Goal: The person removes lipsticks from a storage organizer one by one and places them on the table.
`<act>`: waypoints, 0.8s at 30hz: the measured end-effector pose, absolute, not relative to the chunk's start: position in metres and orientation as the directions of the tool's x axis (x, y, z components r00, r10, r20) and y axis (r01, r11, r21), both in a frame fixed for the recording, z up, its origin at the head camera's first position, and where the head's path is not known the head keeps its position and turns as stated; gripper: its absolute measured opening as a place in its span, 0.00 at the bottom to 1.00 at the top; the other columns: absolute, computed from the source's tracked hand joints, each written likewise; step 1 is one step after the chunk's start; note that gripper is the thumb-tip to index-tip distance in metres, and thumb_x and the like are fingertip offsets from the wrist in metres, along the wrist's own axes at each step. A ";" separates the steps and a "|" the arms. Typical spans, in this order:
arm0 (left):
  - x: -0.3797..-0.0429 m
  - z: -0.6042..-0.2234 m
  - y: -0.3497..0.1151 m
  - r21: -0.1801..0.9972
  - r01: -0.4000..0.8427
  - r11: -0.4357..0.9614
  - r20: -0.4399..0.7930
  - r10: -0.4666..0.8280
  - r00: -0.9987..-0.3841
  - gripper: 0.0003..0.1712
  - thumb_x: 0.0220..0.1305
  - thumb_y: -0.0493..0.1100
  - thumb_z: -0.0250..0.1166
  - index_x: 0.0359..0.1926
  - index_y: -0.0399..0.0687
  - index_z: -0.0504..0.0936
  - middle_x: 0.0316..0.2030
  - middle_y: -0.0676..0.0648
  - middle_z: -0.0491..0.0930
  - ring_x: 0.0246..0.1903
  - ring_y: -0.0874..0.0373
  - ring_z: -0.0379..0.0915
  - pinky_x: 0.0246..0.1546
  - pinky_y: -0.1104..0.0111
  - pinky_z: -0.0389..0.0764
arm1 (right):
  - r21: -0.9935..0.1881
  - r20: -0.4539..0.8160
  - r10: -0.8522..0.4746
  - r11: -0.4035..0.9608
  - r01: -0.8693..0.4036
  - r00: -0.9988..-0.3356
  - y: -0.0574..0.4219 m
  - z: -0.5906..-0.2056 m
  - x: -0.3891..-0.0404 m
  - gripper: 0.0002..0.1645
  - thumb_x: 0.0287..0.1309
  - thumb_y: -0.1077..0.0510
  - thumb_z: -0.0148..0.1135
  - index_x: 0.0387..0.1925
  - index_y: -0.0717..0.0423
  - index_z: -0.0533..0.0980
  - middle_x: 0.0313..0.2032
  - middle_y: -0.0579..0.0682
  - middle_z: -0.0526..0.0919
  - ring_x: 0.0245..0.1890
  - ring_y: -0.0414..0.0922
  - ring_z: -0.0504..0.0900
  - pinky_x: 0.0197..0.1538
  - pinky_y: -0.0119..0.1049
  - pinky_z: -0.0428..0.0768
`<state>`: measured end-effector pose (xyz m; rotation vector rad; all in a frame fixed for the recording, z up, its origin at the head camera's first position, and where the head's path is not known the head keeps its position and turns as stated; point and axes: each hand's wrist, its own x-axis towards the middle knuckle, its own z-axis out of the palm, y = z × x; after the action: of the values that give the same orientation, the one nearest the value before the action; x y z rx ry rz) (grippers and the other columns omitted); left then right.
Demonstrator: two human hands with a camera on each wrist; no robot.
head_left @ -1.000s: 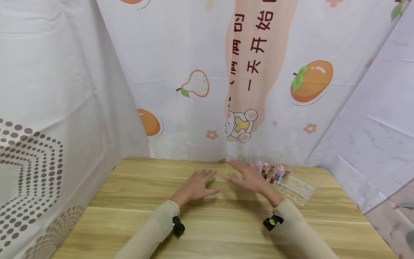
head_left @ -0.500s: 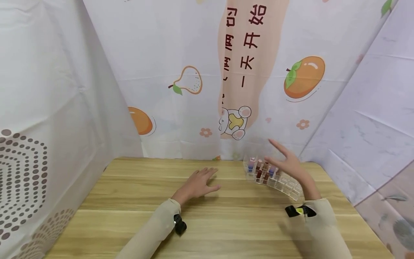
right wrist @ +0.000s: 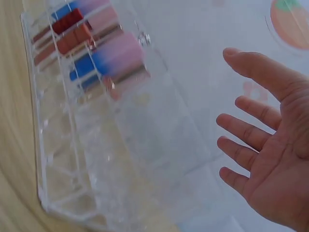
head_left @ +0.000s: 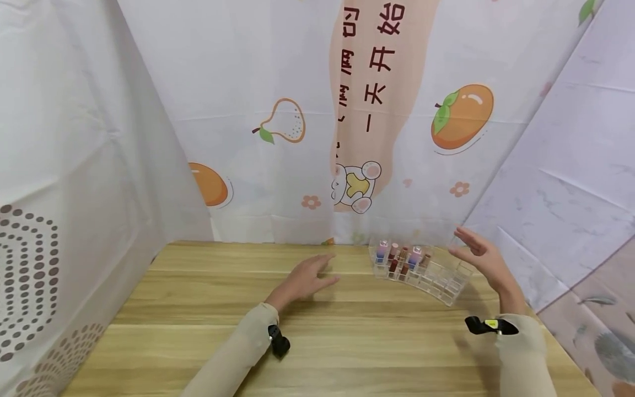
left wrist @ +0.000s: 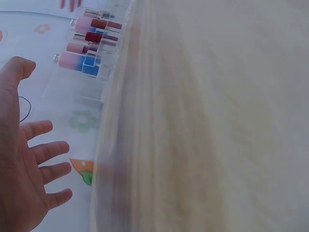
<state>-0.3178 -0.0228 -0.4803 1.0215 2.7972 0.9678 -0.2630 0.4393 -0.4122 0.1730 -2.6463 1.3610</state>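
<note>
A clear lipstick organizer (head_left: 436, 281) with rows of square slots stands at the back right of the table. Several lipsticks fill its left part, among them a pink-and-blue tube (head_left: 414, 257) and a dark red one (head_left: 393, 267); the slots on its right side hold nothing. My right hand (head_left: 488, 262) is raised beside the organizer's right end, fingers relaxed and apart from it, as the right wrist view (right wrist: 275, 140) also shows. My left hand (head_left: 302, 281) hovers over the table's middle, fingers loosely spread, holding nothing. Both palms face inward.
The wooden table (head_left: 198, 309) ends at a white printed curtain (head_left: 248, 182) behind. More cloth hangs at the left (head_left: 89, 165) and right (head_left: 575, 193). A black strap with a camera (head_left: 491, 325) sits on the right wrist, another (head_left: 279, 342) on the left.
My right hand has swung right, from in front of the organizer's left end to beside its right end. My left hand has barely moved. The head view has shifted slightly right.
</note>
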 end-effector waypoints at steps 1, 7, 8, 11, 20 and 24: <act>-0.319 -0.480 -0.021 0.581 0.564 0.587 0.186 0.579 -0.794 0.40 0.73 0.63 0.58 0.78 0.52 0.61 0.75 0.44 0.65 0.75 0.45 0.60 0.75 0.49 0.62 | -0.803 0.202 -0.034 0.567 -0.185 -0.979 0.444 -0.416 -0.263 0.43 0.71 0.53 0.63 0.80 0.44 0.55 0.76 0.54 0.64 0.72 0.34 0.67 0.53 0.11 0.68; -0.327 -0.480 -0.011 0.722 0.463 0.514 0.143 0.544 -0.827 0.38 0.74 0.64 0.55 0.79 0.59 0.60 0.77 0.50 0.63 0.76 0.48 0.58 0.75 0.47 0.62 | -0.858 0.178 -0.055 0.480 -0.183 -0.982 0.463 -0.439 -0.264 0.43 0.67 0.59 0.66 0.78 0.55 0.58 0.59 0.24 0.76 0.52 0.13 0.71 0.52 0.13 0.72; -0.328 -0.480 -0.009 0.743 0.452 0.494 0.145 0.541 -0.829 0.38 0.74 0.64 0.55 0.78 0.59 0.61 0.76 0.50 0.64 0.76 0.47 0.59 0.74 0.47 0.63 | -0.866 0.167 -0.067 0.467 -0.178 -0.984 0.465 -0.442 -0.264 0.43 0.67 0.60 0.66 0.78 0.55 0.57 0.57 0.21 0.75 0.52 0.13 0.71 0.52 0.13 0.72; -0.332 -0.480 -0.002 0.795 0.428 0.430 0.160 0.532 -0.831 0.37 0.74 0.64 0.54 0.77 0.58 0.63 0.75 0.50 0.66 0.75 0.46 0.60 0.73 0.45 0.64 | -0.888 0.152 -0.084 0.427 -0.173 -0.985 0.469 -0.451 -0.265 0.41 0.67 0.63 0.65 0.77 0.52 0.60 0.53 0.17 0.75 0.53 0.14 0.72 0.51 0.13 0.73; -0.339 -0.478 0.012 0.850 0.411 0.330 0.197 0.525 -0.828 0.36 0.74 0.66 0.53 0.76 0.59 0.65 0.71 0.43 0.71 0.73 0.44 0.64 0.70 0.42 0.67 | -0.928 0.161 -0.131 0.316 -0.195 -0.978 0.474 -0.464 -0.267 0.31 0.66 0.69 0.62 0.69 0.54 0.71 0.53 0.26 0.83 0.54 0.22 0.78 0.50 0.18 0.78; -0.342 -0.482 0.016 0.859 0.404 0.315 0.191 0.534 -0.823 0.35 0.76 0.64 0.52 0.76 0.57 0.64 0.71 0.40 0.70 0.72 0.44 0.64 0.71 0.43 0.66 | -0.929 0.160 -0.121 0.316 -0.191 -0.980 0.478 -0.469 -0.269 0.28 0.67 0.69 0.62 0.67 0.58 0.73 0.51 0.29 0.84 0.52 0.24 0.80 0.49 0.17 0.77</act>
<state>-0.3419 0.0162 -0.4815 0.8766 2.4405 1.5346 -0.2691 0.4784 -0.4691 0.2968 -2.4985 1.7779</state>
